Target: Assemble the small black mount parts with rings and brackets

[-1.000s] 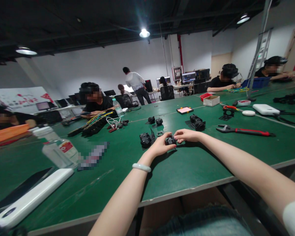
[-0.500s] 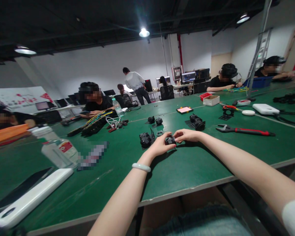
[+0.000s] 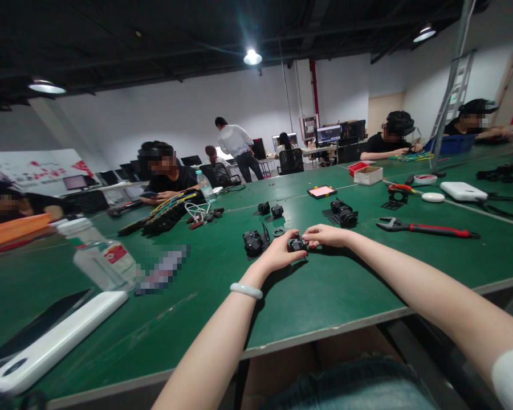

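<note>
My left hand, with a pale bangle at the wrist, curls its thumb and fingers around a small black mechanical part low over the green table. My right hand closes its fingertips on the right side of that same part; any smaller piece between them is hidden. Just left of the left hand stands a larger black assembly with a thin plate. A dark ring lies behind the left fingers. Another black assembly sits beyond the right hand.
Two small black parts lie farther back. An adjustable wrench with red-and-black handle rests at right. A clear plastic jar and a long white case are at left. Co-workers sit around the green table.
Both hands stay at the black part, with only a slight shift of the right fingers. The whole view has moved a little; objects on the table keep their places.
</note>
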